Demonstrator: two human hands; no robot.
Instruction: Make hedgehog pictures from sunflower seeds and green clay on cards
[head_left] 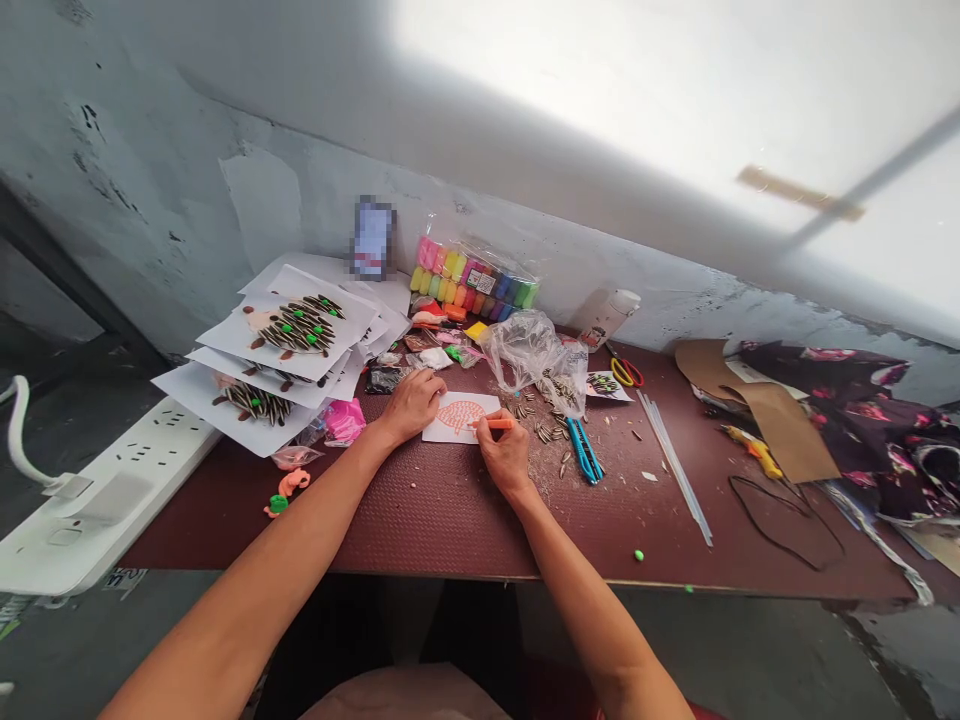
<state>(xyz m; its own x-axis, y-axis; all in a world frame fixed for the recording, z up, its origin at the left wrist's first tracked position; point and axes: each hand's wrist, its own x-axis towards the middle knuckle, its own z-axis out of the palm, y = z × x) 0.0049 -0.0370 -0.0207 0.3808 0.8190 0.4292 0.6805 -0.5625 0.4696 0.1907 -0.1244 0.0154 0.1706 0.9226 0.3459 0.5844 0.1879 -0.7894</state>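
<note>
My right hand [504, 455] is closed round an orange marker [501, 424], its tip on a small white paper [439, 432]. On that paper is an orange drawing [457, 415], a rounded outline filled with short strokes. At the paper's upper left lies my left hand [412, 403], fingers resting over its edge with nothing gripped. Right of the paper, sunflower seeds [551, 433] are scattered beside a blue utility knife [583, 452]. A crumpled clear plastic bag [521, 348] lies just behind them.
Stacked sheets with seed hedgehogs [296, 325] lie at left, near a white power strip [97, 500]. Behind are packed coloured clay [474, 280], a phone [373, 238] and a white bottle [609, 318]. At right are scissors [627, 370], clear glue sticks [675, 465] and a yellow glue gun [756, 450].
</note>
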